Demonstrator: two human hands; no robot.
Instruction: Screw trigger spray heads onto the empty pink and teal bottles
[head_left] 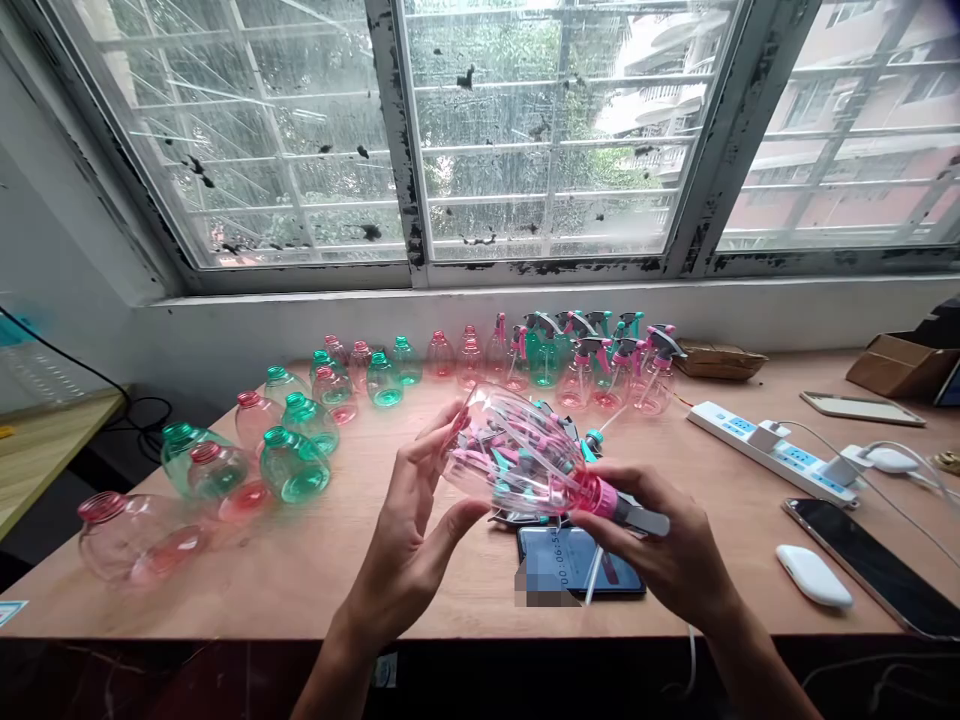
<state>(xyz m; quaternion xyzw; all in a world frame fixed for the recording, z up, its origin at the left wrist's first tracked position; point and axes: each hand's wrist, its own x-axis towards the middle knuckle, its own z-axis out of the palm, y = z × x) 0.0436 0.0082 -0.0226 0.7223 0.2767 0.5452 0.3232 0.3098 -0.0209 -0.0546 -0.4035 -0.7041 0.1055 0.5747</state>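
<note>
A clear pink spray bottle [517,450] lies on its side in the air above the table, its base to the left and its pink and grey spray head to the right. My left hand [420,510] cups the base end, with the thumb below and the fingers behind it. Around the neck and spray head my right hand [652,540] is closed. Behind and below the bottle is a pile of loose pink, green and grey spray heads [592,442], partly hidden by it. A phone [577,560] showing a timer lies under the bottle.
Open green bottles [294,466] and pink bottles [142,535] stand on the left. Several bottles with spray heads [577,380] stand at the back. On the right lie a power strip [772,450], a black phone [877,560], a white case [814,576] and a cardboard box [896,370].
</note>
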